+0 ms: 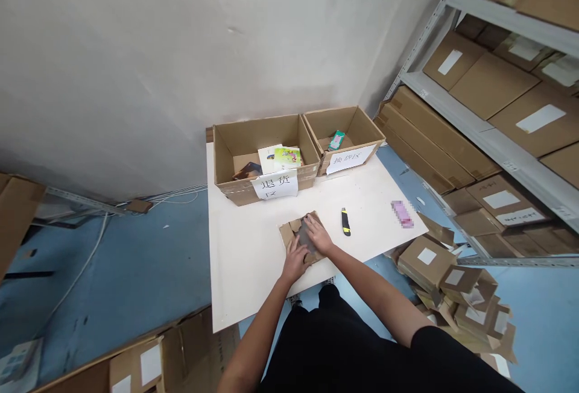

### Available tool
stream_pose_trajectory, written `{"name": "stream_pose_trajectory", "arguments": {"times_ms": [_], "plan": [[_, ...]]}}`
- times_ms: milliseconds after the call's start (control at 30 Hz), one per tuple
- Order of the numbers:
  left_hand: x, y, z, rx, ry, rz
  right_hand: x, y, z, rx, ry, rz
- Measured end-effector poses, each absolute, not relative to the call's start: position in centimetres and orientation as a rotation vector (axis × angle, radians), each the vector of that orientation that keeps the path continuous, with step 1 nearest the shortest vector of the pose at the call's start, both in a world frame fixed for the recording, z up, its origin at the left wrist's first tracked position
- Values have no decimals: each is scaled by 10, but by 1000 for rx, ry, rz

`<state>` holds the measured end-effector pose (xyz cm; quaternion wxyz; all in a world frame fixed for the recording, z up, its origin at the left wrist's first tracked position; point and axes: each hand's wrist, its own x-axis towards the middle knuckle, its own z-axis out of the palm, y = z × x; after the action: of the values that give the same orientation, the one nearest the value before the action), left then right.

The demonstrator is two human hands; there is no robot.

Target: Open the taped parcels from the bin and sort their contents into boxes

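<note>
A small cardboard box (pixel 286 233) lies near the front edge of the white table, with a dark grey flat item (pixel 304 237) showing inside it; its kind is not clear. My right hand (pixel 319 235) rests on the grey item and the box's right side, fingers stretched out. From the front left, my left hand (pixel 295 260) touches the same box, its fingers apart. A black and yellow utility knife (pixel 345 222) lies to the right of the box. Farther right is a blurred pink-purple object (pixel 402 214).
Two open cardboard boxes with handwritten signs stand along the back: the left box (pixel 235 191) contains booklets, the right box (pixel 375 134) a green packet (pixel 336 140). Shelves (pixel 502 13) of cartons rise at right. Opened cartons (pixel 425 257) pile on the floor beside the white table (pixel 235 272).
</note>
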<state>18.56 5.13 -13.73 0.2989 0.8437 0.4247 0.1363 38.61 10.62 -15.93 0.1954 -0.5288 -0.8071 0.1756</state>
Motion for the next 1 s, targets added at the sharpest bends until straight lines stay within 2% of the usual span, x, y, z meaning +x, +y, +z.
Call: {"name": "stream_pose_trajectory", "arguments": {"times_ms": [167,667,1000], "plan": [[183,16,-138,2236,966,456,411,105,-158,-1641,-2298,624],[184,16,-154,2108,1101,465,372,120,-150,-2073,-2536,384],[192,16,-159,2077,1224,544,376,87,-135,-1866,-2415,333]]}}
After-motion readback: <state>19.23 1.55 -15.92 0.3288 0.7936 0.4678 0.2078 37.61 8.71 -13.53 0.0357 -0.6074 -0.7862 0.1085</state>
